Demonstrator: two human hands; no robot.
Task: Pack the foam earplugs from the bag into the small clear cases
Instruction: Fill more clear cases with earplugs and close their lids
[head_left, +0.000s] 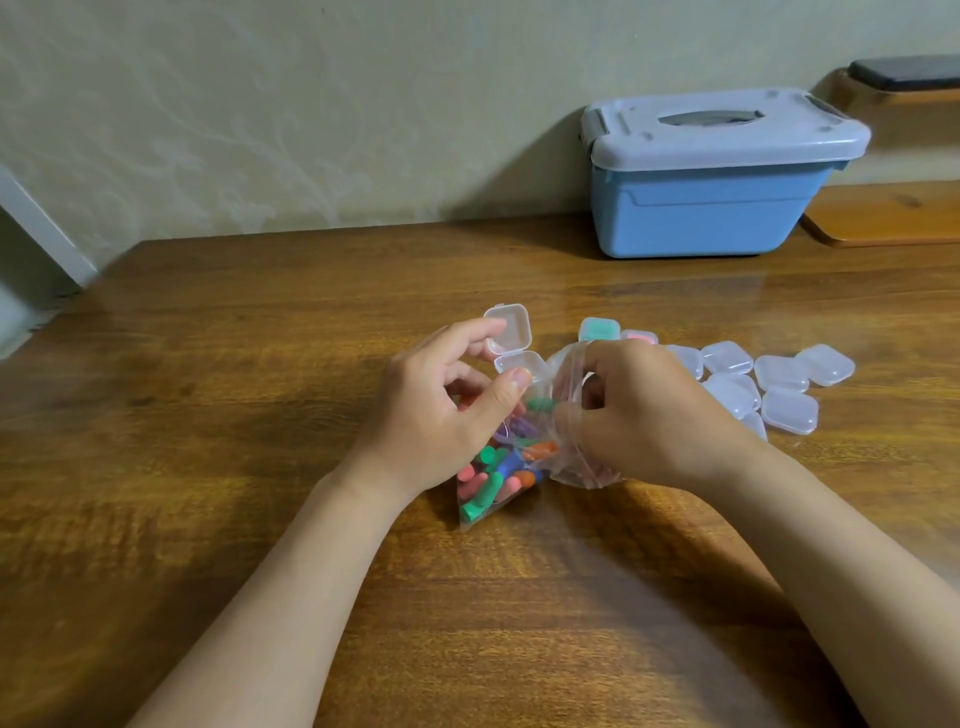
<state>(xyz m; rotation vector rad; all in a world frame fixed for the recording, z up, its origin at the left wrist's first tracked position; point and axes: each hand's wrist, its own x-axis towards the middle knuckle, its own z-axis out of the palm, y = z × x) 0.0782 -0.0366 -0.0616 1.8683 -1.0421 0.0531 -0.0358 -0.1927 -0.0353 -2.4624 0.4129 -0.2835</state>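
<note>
My left hand (441, 410) pinches a little open case (511, 343) just above the bag (571, 467) of earplugs (485, 488), which lies mid-table (260, 415). My right hand (649, 410) has curled fingers inside the bag's mouth; I cannot tell what they hold. Shut cases (779, 384) lie just right of it. There is wide bare wood to the left. A blue box (711, 208) stands far back by the wall.

Wooden table (208, 415), pale patterned wall (311, 104)
</note>
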